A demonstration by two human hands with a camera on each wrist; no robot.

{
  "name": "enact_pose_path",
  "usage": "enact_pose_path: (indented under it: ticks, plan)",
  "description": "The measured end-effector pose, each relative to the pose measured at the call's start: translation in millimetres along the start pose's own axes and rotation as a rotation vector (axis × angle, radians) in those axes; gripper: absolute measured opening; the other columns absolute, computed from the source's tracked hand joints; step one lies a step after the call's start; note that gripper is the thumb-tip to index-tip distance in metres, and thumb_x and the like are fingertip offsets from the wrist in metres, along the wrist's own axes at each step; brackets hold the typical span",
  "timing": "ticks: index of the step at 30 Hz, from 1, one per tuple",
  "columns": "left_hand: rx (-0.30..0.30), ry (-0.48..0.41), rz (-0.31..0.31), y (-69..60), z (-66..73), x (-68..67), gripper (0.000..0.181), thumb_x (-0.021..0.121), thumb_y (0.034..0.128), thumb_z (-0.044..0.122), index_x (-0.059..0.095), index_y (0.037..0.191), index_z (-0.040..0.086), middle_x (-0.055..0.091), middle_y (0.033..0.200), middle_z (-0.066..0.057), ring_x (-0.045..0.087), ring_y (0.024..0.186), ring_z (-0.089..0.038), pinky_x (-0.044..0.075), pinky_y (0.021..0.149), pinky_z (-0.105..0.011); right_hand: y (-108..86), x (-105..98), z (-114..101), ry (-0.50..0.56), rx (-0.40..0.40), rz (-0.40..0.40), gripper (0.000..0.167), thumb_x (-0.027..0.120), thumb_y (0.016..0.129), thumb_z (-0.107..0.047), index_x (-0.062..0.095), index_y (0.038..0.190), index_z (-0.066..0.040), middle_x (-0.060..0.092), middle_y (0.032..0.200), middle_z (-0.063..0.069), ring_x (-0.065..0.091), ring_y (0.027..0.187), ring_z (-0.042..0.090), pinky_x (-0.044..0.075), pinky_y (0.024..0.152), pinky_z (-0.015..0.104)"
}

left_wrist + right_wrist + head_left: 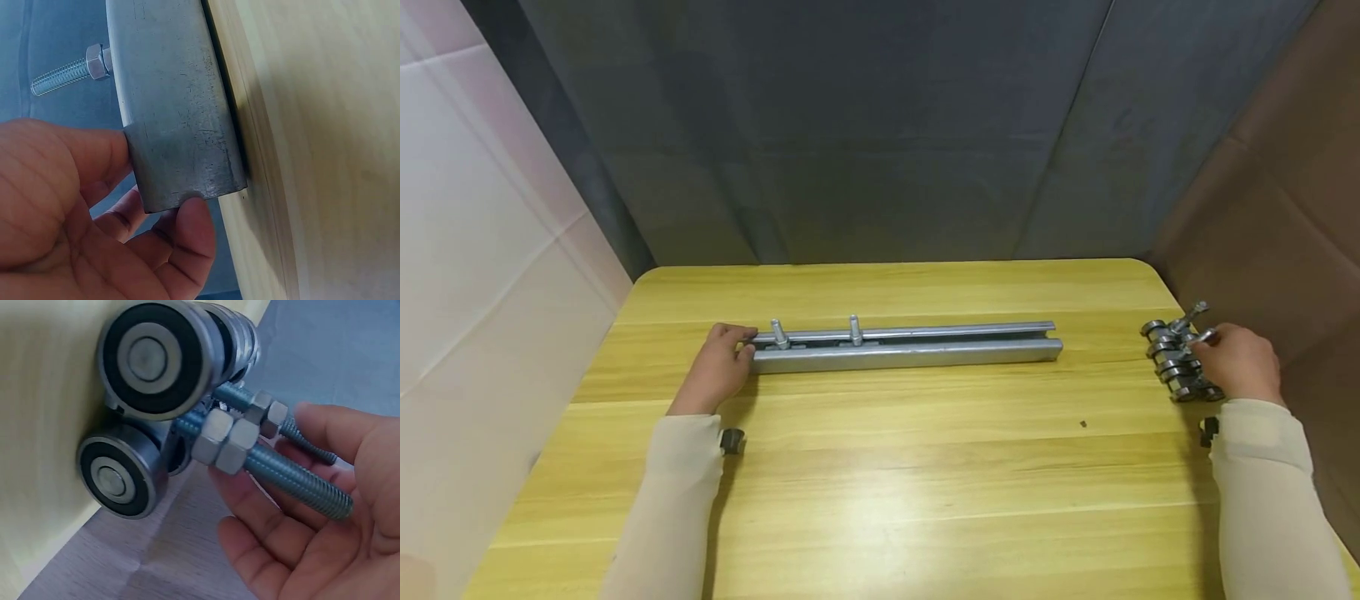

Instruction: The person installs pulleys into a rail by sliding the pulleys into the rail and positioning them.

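Note:
A grey metal channel rail [910,357] lies across the table, its slot facing up. Two threaded bolts [854,331] stand out of that slot in its left half. At the rail's left end, my left hand [718,371] holds the end with curled fingers; in the left wrist view a fingertip [195,215] presses the end edge. On the far right, my right hand [1243,362] is at a cluster of roller trolleys [1172,362] and pinches a bolt [290,434] of one. A nearer trolley's bolt [300,481] crosses in front of the palm in the right wrist view.
The wooden table [880,467] has rounded far corners. A small dark speck [1083,424] lies right of its middle. Dark cloth [880,133] hangs behind, with a pale sheet [490,217] on the left and brown cloth [1300,167] on the right.

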State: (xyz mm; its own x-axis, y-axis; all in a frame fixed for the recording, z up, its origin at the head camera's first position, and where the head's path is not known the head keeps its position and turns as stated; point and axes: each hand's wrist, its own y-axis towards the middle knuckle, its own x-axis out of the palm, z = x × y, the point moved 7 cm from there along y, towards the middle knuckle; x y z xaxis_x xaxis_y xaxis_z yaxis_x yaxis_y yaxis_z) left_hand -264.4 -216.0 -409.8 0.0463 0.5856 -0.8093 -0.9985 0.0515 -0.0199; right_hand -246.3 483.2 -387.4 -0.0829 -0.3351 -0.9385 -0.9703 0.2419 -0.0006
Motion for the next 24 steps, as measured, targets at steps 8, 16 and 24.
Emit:
enact_pose_path:
  ticks: [8, 16, 24]
  plan:
    - [-0.005, 0.005, -0.001, 0.1, -0.9, 1.0, 0.038, 0.043, 0.1049, 0.007, 0.047, 0.139, -0.01, 0.04, 0.134, -0.028, 0.046, 0.12, -0.043, 0.037, 0.103, -0.059, -0.2, -1, 1, 0.041, 0.044, 0.083, 0.034, 0.056, 0.099, -0.023, 0.06, 0.101, 0.01, 0.061, 0.092, 0.034, 0.051, 0.084, 0.05, 0.041, 0.067, 0.058]
    - [-0.02, 0.0, -0.006, 0.8, -4.2, 2.1, 0.039, 0.043, 0.105, 0.007, 0.047, 0.14, -0.009, 0.04, 0.135, -0.028, 0.045, 0.122, -0.043, 0.036, 0.104, -0.06, -3.1, 0, -5, 0.054, 0.055, 0.15, 0.033, 0.057, 0.099, -0.023, 0.063, 0.097, 0.01, 0.063, 0.088, 0.031, 0.053, 0.082, 0.05, 0.04, 0.068, 0.058]
    - [-0.014, 0.002, -0.011, 0.5, -5.5, 3.7, 0.039, 0.042, 0.1052, 0.008, 0.047, 0.141, -0.009, 0.04, 0.135, -0.027, 0.045, 0.121, -0.042, 0.036, 0.104, -0.059, -5.9, 2, -19, 0.024, 0.028, 0.168, 0.033, 0.054, 0.098, -0.023, 0.064, 0.087, 0.006, 0.063, 0.074, 0.024, 0.054, 0.071, 0.044, 0.04, 0.059, 0.052]
